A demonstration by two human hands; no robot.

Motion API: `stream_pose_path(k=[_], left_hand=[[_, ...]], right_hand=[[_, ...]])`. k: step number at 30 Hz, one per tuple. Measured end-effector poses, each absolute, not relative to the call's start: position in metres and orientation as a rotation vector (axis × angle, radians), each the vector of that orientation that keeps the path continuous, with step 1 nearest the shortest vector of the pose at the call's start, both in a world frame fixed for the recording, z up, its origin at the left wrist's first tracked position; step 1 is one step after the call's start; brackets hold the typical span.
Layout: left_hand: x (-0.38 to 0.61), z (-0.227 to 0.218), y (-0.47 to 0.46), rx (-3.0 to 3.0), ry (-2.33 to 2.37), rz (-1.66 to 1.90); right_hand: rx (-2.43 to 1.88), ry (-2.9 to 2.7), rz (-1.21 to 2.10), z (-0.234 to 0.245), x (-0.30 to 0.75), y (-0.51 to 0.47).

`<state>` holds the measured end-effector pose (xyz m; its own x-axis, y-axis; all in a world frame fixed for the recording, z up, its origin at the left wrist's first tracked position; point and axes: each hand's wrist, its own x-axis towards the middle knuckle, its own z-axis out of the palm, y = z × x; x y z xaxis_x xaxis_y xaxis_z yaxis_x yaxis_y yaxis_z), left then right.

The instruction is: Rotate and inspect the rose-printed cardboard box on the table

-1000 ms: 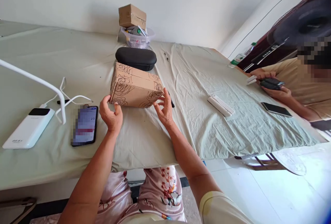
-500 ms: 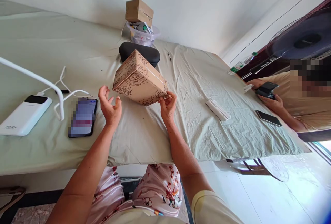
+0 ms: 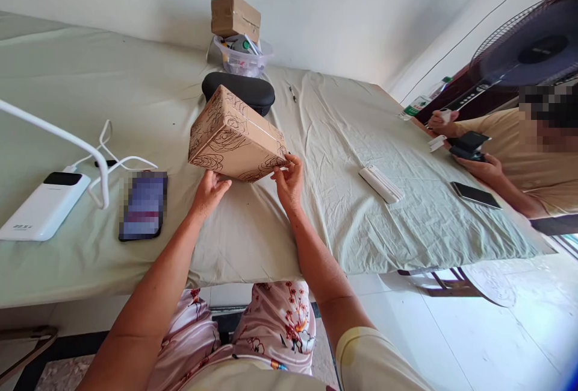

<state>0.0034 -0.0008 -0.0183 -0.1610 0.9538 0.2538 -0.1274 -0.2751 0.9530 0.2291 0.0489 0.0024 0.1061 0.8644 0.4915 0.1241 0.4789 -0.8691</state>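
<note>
A brown cardboard box printed with rose outlines is tilted up off the green table cloth. My right hand pinches its near right corner. My left hand reaches under the box's near bottom edge, fingers against its underside. Behind the box lies a black oblong case.
A phone, a white power bank with cables and a white lamp arm lie at left. A plastic tub with a small box on top stands by the wall. A person at right holds a dark device; a phone and white holder lie nearby.
The box went from lying flat to tipped up on its far edge. My right hand closed on its corner, and my left hand moved from open air to under the box.
</note>
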Motion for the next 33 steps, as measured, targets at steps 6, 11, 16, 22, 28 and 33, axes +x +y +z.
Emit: stream_pose_path(k=[6,11,16,22,28,33], left_hand=[[-0.01,-0.016,-0.004,1.318,1.197,1.677],[-0.019,-0.015,-0.007,1.399,1.647,1.746],[-0.012,-0.009,-0.011,1.441,1.789,1.76],[-0.008,-0.001,-0.014,1.353,1.694,1.835],[-0.011,-0.001,-0.017,1.426,1.788,1.856],[-0.005,-0.003,-0.017,1.566,1.681,1.817]], right_hand=[[-1.058,-1.582,0.911,-0.001,0.219,0.038],[-1.192,-1.933,0.778,0.004,0.215,0.027],[-1.248,-2.006,0.696,0.006,0.217,0.028],[-1.224,-2.015,0.652,0.005,0.218,0.03],[-1.104,-2.015,0.679,0.009,0.215,0.024],[-1.06,-2.005,0.709,0.009,0.212,0.022]])
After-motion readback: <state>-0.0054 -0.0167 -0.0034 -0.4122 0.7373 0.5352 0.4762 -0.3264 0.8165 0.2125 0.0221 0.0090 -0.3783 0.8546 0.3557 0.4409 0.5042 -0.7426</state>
